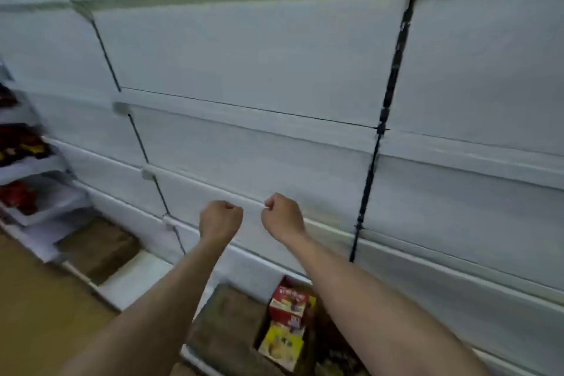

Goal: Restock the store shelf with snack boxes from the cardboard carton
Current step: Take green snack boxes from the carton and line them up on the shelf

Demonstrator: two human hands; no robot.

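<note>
Both my arms reach out in front of white store shelves [274,143] that carry no goods in this bay. My left hand [221,218] is curled into a fist and holds nothing. My right hand [282,217] is a fist too, beside it, just in front of a shelf's front edge [213,189]. Below my forearms an open cardboard carton [225,323] stands on the floor. Inside it sit a red snack box [290,302] and a yellow snack box [282,348]. The picture is blurred by motion.
At the far left, shelves [39,201] hold red and dark packages [18,146]. A second brown carton [97,247] lies on the bottom shelf at left. A black upright [393,76] divides the shelf bays. Tan floor [36,314] shows at lower left.
</note>
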